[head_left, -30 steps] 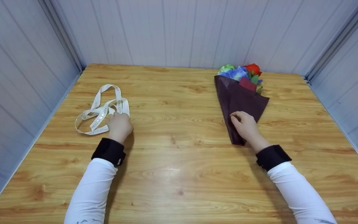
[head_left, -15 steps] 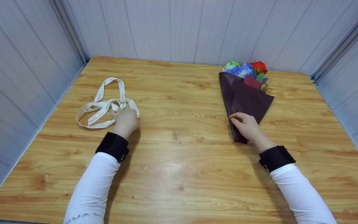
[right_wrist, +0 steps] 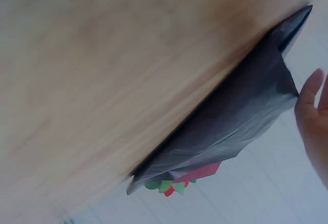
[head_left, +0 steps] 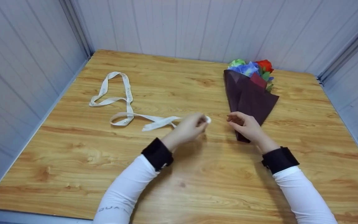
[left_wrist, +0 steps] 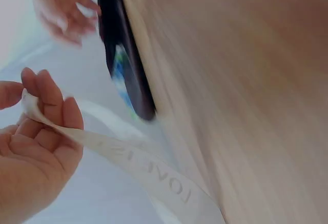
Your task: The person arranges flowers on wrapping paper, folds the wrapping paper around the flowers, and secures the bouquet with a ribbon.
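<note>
Cream ribbon [head_left: 126,107] trails across the wooden table [head_left: 197,174] from a loop at the far left to the left hand [head_left: 190,127], which pinches its free end between thumb and fingers. The left wrist view shows what the head view blurs: pale lettering printed along the ribbon [left_wrist: 138,165], and the strip passing over the fingers [left_wrist: 48,101]. The bouquet [head_left: 249,93] lies at the right, its narrow end towards the person; dark maroon wrapping, with blue, green and red flowers at the far end. The right hand [head_left: 244,124] hovers by the narrow end, fingers loosely curled and holding nothing. From the right wrist, the wrap [right_wrist: 230,116] lies flat on the table, with straight fingertips [right_wrist: 310,106] just beside it.
</note>
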A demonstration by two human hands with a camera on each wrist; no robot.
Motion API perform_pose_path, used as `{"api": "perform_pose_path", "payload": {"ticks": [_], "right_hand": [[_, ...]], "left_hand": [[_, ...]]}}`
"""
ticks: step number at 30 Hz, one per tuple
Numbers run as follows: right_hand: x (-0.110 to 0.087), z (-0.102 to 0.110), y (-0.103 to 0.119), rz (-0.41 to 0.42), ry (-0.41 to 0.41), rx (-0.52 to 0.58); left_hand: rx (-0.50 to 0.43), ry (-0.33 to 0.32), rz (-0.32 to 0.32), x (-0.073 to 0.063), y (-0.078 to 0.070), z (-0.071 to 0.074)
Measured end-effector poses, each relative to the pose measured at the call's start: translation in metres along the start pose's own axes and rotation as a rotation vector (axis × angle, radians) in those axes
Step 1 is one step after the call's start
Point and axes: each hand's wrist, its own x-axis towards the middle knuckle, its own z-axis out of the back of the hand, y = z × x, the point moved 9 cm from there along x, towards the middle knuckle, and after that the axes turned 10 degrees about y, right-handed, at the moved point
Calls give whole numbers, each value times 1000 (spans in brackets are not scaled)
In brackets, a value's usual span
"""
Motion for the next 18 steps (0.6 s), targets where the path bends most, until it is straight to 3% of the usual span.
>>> {"api": "perform_pose_path", "payload": {"ticks": [4,10,14,18], "right_hand": [[-1,-5,13,101,28,39],[-4,-10,31,276,108,138],[-7,-7,23,238,143,319],[-14,3,8,155,84,479]], "left_hand": [[-72,106,32,16,-10,-23],[-168,133,-19,30,-20,-33],[-184,121,-32,28,-15,-27],[-158,83,-13,19,0,-12]]}}
